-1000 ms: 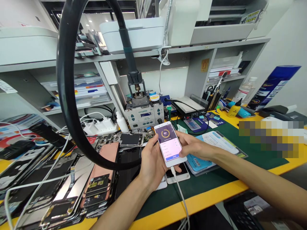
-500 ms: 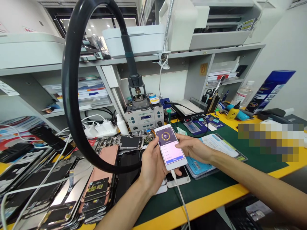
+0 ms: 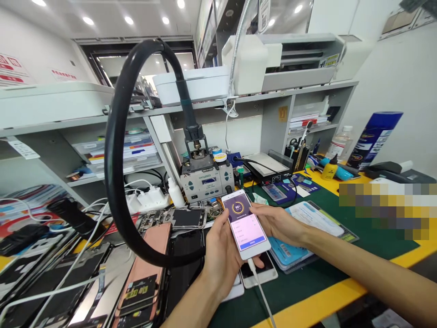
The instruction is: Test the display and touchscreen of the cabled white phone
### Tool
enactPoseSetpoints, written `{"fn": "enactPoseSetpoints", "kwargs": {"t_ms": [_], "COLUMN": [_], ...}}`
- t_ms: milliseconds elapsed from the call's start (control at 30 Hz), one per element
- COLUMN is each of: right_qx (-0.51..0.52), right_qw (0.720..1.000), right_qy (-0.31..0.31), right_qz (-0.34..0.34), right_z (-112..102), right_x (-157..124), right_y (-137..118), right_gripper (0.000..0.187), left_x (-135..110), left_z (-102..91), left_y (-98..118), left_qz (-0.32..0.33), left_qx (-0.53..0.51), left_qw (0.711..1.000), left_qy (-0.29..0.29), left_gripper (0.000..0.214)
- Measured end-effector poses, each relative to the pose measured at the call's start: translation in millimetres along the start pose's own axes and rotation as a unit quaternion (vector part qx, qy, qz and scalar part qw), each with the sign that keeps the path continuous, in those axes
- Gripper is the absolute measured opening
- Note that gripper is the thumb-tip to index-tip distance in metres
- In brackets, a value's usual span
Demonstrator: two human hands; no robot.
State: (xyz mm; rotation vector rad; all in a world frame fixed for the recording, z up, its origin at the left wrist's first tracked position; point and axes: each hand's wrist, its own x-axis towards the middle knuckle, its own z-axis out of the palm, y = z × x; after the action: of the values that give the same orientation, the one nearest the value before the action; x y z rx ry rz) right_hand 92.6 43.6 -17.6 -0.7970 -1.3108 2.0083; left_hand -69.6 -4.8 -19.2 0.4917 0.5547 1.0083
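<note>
A white smartphone (image 3: 247,226) is held face up, its lit screen showing a yellow ring with a number near 90 and a blue bar at the bottom. My left hand (image 3: 220,250) wraps the phone from the left and below, thumb along its left edge and fingertips showing under the lower right side. On the upper right edge, my right hand (image 3: 276,221) grips the phone; its other fingers are partly hidden behind it. A white charging cable (image 3: 256,275) is plugged into the phone's bottom end. Beneath lies another white phone (image 3: 262,273) with a dark screen.
A hot-air rework station (image 3: 208,182) stands behind, its thick black hose (image 3: 116,150) looping down at the left. Disassembled phone parts (image 3: 139,273) cover the left side. Blue packages (image 3: 290,250) lie right on the green mat (image 3: 375,243). A yellow bottle (image 3: 329,168) stands farther back.
My right thumb has moved off the screen to the phone's upper right edge. The view has tilted upward, so the phone and hands sit slightly lower in it.
</note>
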Motion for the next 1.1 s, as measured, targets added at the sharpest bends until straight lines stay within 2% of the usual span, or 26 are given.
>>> {"fn": "enactPoseSetpoints", "kwargs": {"t_ms": [200, 467, 733, 867, 1100], "right_qx": [0.011, 0.013, -0.028, -0.04, -0.063], "right_qw": [1.0, 1.0, 0.999, 0.999, 0.997], "right_qy": [0.001, -0.013, 0.023, 0.018, 0.038], "right_qz": [0.002, -0.008, 0.006, 0.004, -0.004], "right_z": [0.4, -2.2, -3.6, -3.1, -1.8], "right_x": [0.9, 1.7, 1.1, 0.8, 0.1], "right_y": [0.8, 1.7, 3.1, 3.1, 4.6], "right_gripper": [0.036, 0.033, 0.038, 0.041, 0.038], "left_x": [1.3, 3.1, 3.8, 3.6, 1.4], "left_z": [-0.9, -0.5, -2.0, -2.3, -1.9], "left_y": [-1.6, -1.8, -3.6, -5.0, -6.6], "left_qz": [-0.001, -0.006, -0.001, 0.0, 0.006], "left_qx": [-0.004, -0.003, 0.008, 0.012, 0.011], "left_qw": [1.0, 1.0, 1.0, 1.0, 1.0], "left_qy": [-0.01, -0.002, 0.005, 0.007, 0.0], "left_gripper": [0.054, 0.048, 0.049, 0.048, 0.053]}}
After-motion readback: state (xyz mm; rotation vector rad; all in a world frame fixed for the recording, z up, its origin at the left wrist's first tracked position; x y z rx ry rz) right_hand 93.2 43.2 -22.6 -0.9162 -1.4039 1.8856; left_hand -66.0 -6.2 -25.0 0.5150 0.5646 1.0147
